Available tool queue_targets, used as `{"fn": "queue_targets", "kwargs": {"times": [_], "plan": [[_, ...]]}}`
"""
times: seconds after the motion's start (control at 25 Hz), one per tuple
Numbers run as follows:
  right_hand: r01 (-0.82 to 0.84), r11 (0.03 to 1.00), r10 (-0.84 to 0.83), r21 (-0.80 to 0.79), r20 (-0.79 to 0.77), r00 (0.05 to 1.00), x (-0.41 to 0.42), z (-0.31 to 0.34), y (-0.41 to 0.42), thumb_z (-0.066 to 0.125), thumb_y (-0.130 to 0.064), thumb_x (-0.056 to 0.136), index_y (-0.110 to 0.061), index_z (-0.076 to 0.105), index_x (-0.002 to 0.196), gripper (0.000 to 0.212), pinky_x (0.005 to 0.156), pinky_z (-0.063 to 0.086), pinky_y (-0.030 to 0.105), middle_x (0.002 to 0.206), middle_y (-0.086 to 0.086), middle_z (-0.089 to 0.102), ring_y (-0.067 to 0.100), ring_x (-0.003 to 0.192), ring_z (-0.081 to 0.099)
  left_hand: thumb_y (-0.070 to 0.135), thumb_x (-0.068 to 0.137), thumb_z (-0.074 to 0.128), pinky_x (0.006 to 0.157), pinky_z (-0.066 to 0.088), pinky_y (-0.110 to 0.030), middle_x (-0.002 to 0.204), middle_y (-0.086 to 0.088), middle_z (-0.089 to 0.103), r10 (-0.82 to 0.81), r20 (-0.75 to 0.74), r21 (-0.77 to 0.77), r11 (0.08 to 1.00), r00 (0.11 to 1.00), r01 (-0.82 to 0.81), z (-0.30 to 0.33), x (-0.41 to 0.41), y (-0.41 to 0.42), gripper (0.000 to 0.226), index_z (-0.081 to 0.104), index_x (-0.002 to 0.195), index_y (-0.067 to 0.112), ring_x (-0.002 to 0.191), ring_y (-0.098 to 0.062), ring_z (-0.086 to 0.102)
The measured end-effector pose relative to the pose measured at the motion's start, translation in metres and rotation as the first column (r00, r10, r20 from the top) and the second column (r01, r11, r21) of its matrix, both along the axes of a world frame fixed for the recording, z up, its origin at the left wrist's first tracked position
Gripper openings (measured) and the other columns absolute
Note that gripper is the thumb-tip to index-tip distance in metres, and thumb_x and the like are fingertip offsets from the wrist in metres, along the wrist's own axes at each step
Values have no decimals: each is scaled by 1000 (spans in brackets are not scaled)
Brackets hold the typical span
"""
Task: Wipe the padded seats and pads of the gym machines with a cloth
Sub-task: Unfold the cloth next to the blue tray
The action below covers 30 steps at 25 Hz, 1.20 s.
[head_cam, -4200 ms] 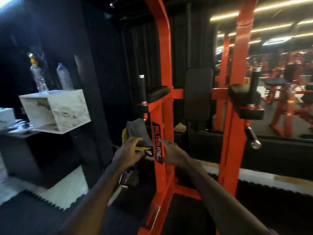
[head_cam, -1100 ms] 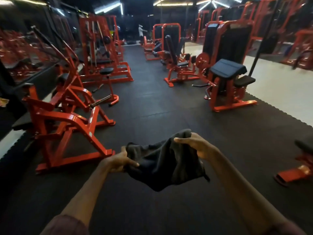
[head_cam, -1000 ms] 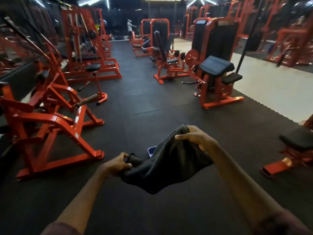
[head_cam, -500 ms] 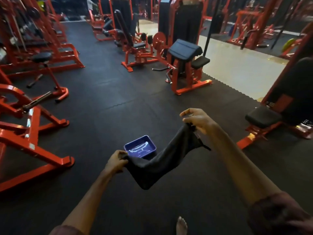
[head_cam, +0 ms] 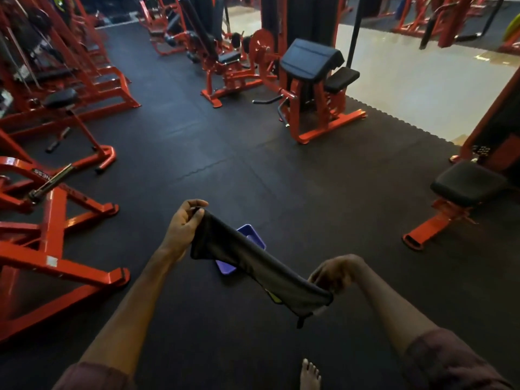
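Note:
A dark grey cloth (head_cam: 253, 263) is stretched and twisted between both hands over the black floor. My left hand (head_cam: 183, 229) grips its upper end, raised. My right hand (head_cam: 334, 273) grips the lower end, nearer to me, with a bit of yellow showing at the cloth's underside. Padded parts stand around: a black sloped arm pad (head_cam: 309, 59) and small seat (head_cam: 342, 78) on the orange curl machine ahead, a black seat (head_cam: 467, 182) on the machine at right, and a round seat (head_cam: 60, 97) at left.
A blue plastic tub (head_cam: 251, 237) sits on the floor under the cloth. Orange machine frames (head_cam: 56, 263) crowd the left side. Black rubber flooring (head_cam: 253, 164) lies ahead, a pale floor (head_cam: 422, 80) at the back right. A bare foot (head_cam: 309, 374) shows at the bottom edge.
The view swung from the machine by the wall to the gym floor. The cloth went from spread to twisted; my left hand rose and my right hand dropped towards me.

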State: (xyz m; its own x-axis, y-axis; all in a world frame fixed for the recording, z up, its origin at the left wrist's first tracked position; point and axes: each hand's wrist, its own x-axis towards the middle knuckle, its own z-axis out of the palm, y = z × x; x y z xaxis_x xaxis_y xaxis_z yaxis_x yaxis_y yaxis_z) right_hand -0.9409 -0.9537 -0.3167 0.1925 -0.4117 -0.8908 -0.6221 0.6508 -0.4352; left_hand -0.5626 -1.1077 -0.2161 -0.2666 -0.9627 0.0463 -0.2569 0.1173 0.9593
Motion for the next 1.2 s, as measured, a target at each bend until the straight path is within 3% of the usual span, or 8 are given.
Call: {"fn": "queue_targets", "kwargs": {"times": [0.08,0.2,0.36,0.52,0.64,0.8,0.96,1.2], "plan": [[27,998,-24,-53,61,998,-18,15,-21,60,-9,104,-16,71,127,27,59,55,24,100,3,74,12,73,66,5,110,51,73,47,-27,96,-12,60,3,41,-36,999,999,-1,3,-22,-22,16,61,121,12,83,-15,55],[385,897,-334,-219,236,912,-59,34,-56,66,0,98,-14,72,115,23,63,58,30,93,6,74,16,77,70,4,109,53,76,51,-23,99,-6,65,31,4,-35,999,1000,-31,6,-45,-56,20,64,120,15,85,-13,59],[776,477,-590,-412,504,630,-116,70,-91,67,11,91,-12,77,99,27,72,58,34,93,4,74,21,89,67,-5,101,62,81,56,-13,102,9,77,33,46,-58,998,998,-30,11,-62,-102,28,68,126,7,92,-6,67],[910,169,-525,-378,747,408,-163,115,-122,70,11,83,-22,84,93,37,70,62,30,95,-2,79,19,88,72,-14,94,65,87,60,-17,97,18,80,0,0,-63,998,1000,0,26,-102,-150,41,66,131,3,90,3,72],[777,209,-461,-594,641,614,-197,131,-144,74,4,86,-14,76,121,39,82,64,36,114,8,77,23,103,75,-12,89,72,93,59,-20,106,2,79,-2,-3,-103,995,1000,2,30,-140,-194,43,68,131,-1,90,3,72],[383,256,-469,-888,233,852,-268,144,-183,77,-21,93,-12,77,111,20,79,66,47,111,19,67,32,99,72,3,86,83,85,57,-13,105,-13,78,14,88,-225,974,996,6,42,-194,-270,25,79,111,5,85,-5,71],[476,277,-585,-835,247,773,-313,153,-231,64,-27,104,-12,73,103,18,75,65,37,101,10,65,21,90,71,28,93,81,67,54,-14,87,-11,72,-21,63,-103,994,998,27,53,-266,-335,12,75,91,18,80,-20,64],[696,-4,-810,-718,410,420,-329,151,-302,72,-28,100,2,67,101,30,54,62,39,91,18,65,28,74,68,59,88,75,68,64,-55,76,-2,70,-142,88,-35,989,986,145,30,-405,-376,41,61,82,21,73,-26,72]]}}
